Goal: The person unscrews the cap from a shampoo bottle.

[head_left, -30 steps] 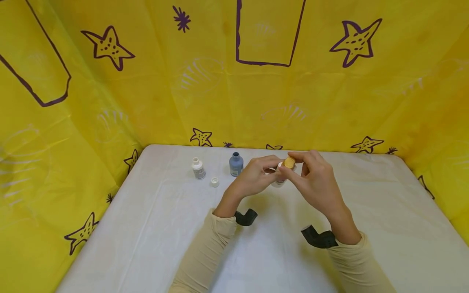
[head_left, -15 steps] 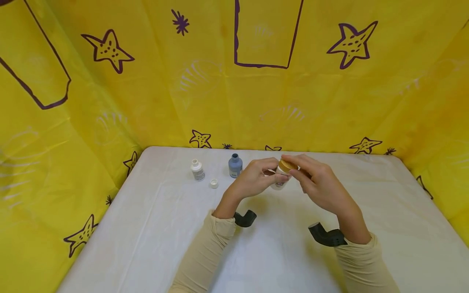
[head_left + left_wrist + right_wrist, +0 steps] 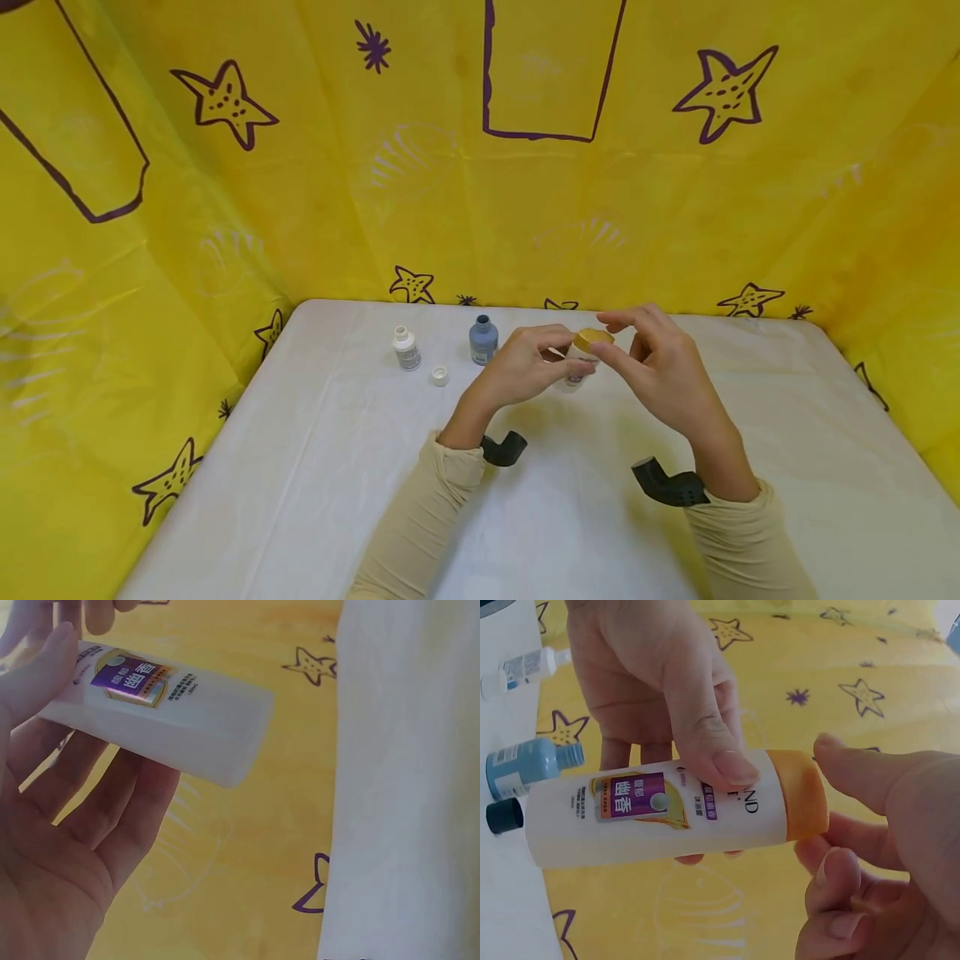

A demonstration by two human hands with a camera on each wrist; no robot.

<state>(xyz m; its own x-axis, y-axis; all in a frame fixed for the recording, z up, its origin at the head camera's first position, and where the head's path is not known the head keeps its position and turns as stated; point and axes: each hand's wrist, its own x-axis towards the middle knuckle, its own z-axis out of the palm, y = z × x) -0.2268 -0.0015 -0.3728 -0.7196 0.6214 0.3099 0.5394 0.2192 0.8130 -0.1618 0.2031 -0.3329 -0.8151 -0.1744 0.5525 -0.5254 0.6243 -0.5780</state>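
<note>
A white shower-gel-style bottle with a purple label is held up above the table. My left hand grips it around the upper body, thumb on the label side and fingers behind; its lower part sticks out below in the left wrist view. The golden-orange cap sits on the bottle's top. At the cap is my right hand: thumb and a finger curl to either side of it in the right wrist view, while the index fingertip stands slightly off it in the head view.
On the white table stand an uncapped small white bottle and an uncapped blue bottle. A white cap lies between them. Beside the blue bottle is a dark cap. Yellow printed cloth walls the back and sides.
The right hand's fingers, laid over the cap half a second ago, have spread and turned back, with the thumb still at the cap. The left hand has kept its hold on the bottle.
</note>
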